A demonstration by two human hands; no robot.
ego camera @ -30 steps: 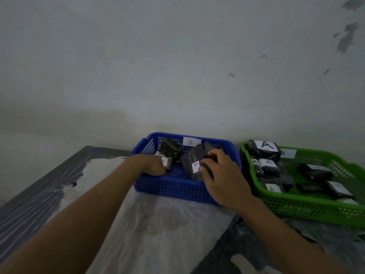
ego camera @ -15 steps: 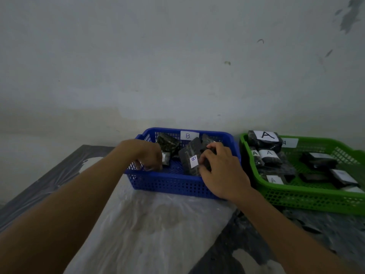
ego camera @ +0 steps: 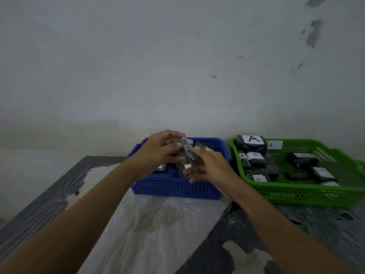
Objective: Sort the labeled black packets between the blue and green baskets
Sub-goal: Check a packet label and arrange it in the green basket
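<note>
A blue basket [ego camera: 175, 189] stands in the middle of the table, a green basket [ego camera: 308, 191] to its right. Over the blue basket both hands hold one black packet [ego camera: 188, 153] upright between them. My left hand [ego camera: 160, 150] grips its upper left side, and my right hand [ego camera: 209, 169] holds its lower right side. The packet's label is not readable. More black packets lie in the blue basket, mostly hidden behind my hands. The green basket holds several black packets with white "A" labels [ego camera: 252, 139].
The baskets stand at the back of a dark table [ego camera: 296, 234] against a pale wall [ego camera: 177, 66]. A sheet of clear plastic [ego camera: 154, 230] covers the table in front of the blue basket. The table's left edge runs diagonally at the left.
Both hands have risen out of the blue basket and come together. They now hold one black packet above it, where before each hand was down among the packets.
</note>
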